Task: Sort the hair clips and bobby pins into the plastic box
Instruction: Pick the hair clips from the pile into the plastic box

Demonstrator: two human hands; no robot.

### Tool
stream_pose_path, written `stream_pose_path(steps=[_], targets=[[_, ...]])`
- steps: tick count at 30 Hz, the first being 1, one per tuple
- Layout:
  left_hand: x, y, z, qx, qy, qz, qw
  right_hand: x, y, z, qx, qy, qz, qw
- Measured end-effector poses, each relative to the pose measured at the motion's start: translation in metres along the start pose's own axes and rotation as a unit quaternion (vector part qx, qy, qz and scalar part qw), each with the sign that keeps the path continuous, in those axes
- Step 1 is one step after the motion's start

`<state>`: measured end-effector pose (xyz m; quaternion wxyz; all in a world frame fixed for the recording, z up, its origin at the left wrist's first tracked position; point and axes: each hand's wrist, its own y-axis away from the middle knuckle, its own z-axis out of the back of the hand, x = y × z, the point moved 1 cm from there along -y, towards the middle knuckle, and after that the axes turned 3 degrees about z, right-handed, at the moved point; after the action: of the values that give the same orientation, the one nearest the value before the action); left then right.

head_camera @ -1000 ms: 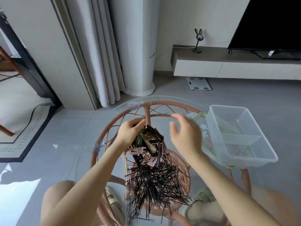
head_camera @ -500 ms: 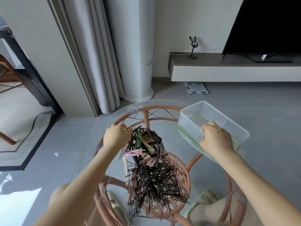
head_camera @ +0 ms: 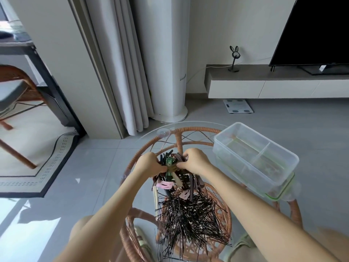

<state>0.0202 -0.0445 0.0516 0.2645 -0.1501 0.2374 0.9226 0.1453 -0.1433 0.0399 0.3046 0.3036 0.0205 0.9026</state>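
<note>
Step in hand: gathering. By my reading the sorting has barely begun, with the first bunch of clips being picked out of the mixed heap.
Left hand: the left hand sits on the left side of the clip bunch, fingers curled into it and gripping.
Right hand: the right hand meets it from the right side, fingers curled over the top of the same bunch. The two hands are close together, nearly touching across it.
Hair clips: the hair clips, dark, green and pink, are stacked at the far end of the heap, between the two hands.
Bobby pins: the bobby pins spread in a loose black tangle on the near side, touching the clips.
Plastic box: the plastic box stands to the right on the glass tabletop, apart from the heap. It is open, split by a divider, and looks empty. A green-trimmed lid lies under it.
Next move calls for: lifting the clips free without dragging pins along, since the two are tangled. Then they go right, into one compartment only.
Risk: loose pins could slide off the glass edge.
</note>
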Motion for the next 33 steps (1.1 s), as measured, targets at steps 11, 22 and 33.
stream_pose_path(steps=[11, 22, 33], targets=[[0.005, 0.006, 0.012, -0.048, 0.091, 0.006, 0.995, 0.009, 0.014, 0.028, -0.184, -0.048, 0.123, 0.974], [-0.025, 0.023, 0.044, -0.105, 0.265, -0.063, 0.956, -0.029, 0.057, 0.122, -0.34, -0.135, 0.109, 0.924], [-0.131, 0.03, 0.037, -0.008, 0.336, -0.146, 0.93, -0.107, 0.012, 0.139, -0.163, -0.012, -0.043, 0.986]])
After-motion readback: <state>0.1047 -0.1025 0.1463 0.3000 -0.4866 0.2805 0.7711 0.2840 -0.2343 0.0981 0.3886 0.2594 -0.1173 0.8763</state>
